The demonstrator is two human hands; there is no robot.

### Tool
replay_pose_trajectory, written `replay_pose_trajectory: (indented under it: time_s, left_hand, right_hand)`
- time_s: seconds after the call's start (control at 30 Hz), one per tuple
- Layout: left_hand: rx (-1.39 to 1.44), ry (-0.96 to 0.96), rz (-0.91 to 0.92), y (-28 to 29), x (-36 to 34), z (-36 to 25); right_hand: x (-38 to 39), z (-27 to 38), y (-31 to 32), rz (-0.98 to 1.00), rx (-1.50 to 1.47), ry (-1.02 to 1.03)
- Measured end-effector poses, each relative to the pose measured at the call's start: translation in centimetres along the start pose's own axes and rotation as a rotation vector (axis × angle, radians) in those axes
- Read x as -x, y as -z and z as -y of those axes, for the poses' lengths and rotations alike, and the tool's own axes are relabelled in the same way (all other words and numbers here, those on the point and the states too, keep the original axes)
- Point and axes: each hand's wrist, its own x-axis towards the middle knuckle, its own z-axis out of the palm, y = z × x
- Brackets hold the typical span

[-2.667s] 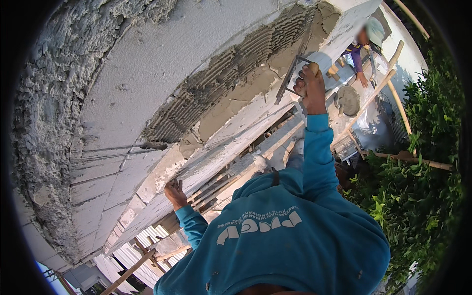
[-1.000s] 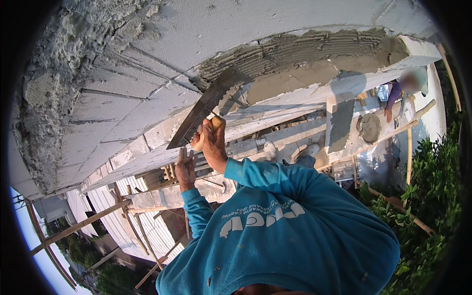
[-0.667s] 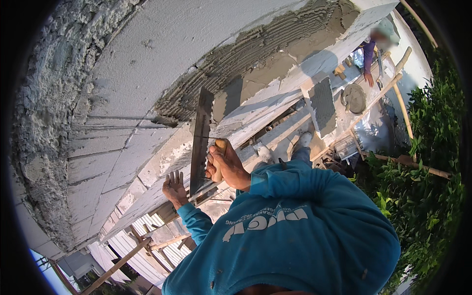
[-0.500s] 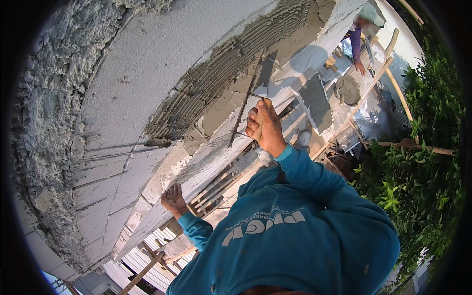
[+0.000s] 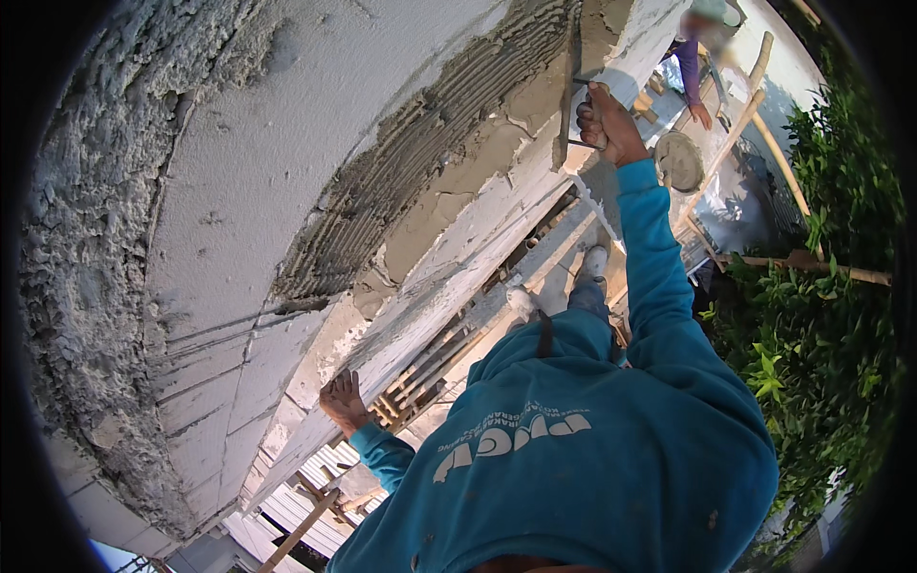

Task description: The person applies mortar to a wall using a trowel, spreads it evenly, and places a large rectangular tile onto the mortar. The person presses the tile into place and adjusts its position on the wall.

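Observation:
My right hand (image 5: pixel 611 132) is closed round the handle of a plastering trowel (image 5: pixel 565 124). The trowel's long blade is seen nearly edge-on, up against the wall at the upper right end of a band of grey mortar. Ridged, combed mortar (image 5: pixel 392 191) runs along the upper part of that band, and smoother mortar (image 5: pixel 449 224) lies below it. Whether the blade's whole face touches the mortar cannot be made out. My left hand (image 5: pixel 345 399) rests on the lower edge of the pale block wall (image 5: pixel 248 181), fingers stretched out, holding nothing.
A round pan of mortar (image 5: pixel 679 160) stands at the right. Beyond it, a co-worker in a purple sleeve (image 5: pixel 689 72) rests a hand on the platform. Bamboo poles (image 5: pixel 781 164) border the platform beside leafy plants (image 5: pixel 812 353). Slats and planks (image 5: pixel 430 368) lie under the wall edge, near my feet.
My right hand has carried the trowel up and to the right along the mortar band, its arm now stretched out. My left hand stays against the wall edge.

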Motion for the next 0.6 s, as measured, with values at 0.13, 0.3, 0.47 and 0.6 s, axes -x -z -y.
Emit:
replay_pose_trajectory:
  time_s: [0.13,0.3,0.47,0.6]
  left_hand:
    - [-0.031,0.004,-0.005,0.1,-0.4,0.2]
    - [-0.002,0.011,-0.04,-0.2,-0.4,0.4]
    - [0.009,0.008,0.001,0.3,-0.6,0.2]
    - [0.017,-0.024,0.013,-0.6,0.8,-0.4]
  right_hand:
    - [2.7,-1.8,-1.9,0.049,-0.02,-0.064]
    - [5.2,-5.2,-5.0,-0.012,-0.004,-0.081]
    - [5.1,-4.7,-5.3,0.017,-0.021,-0.106]
    - [4.6,-4.1,-3.3,0.148,-0.09,-0.191]
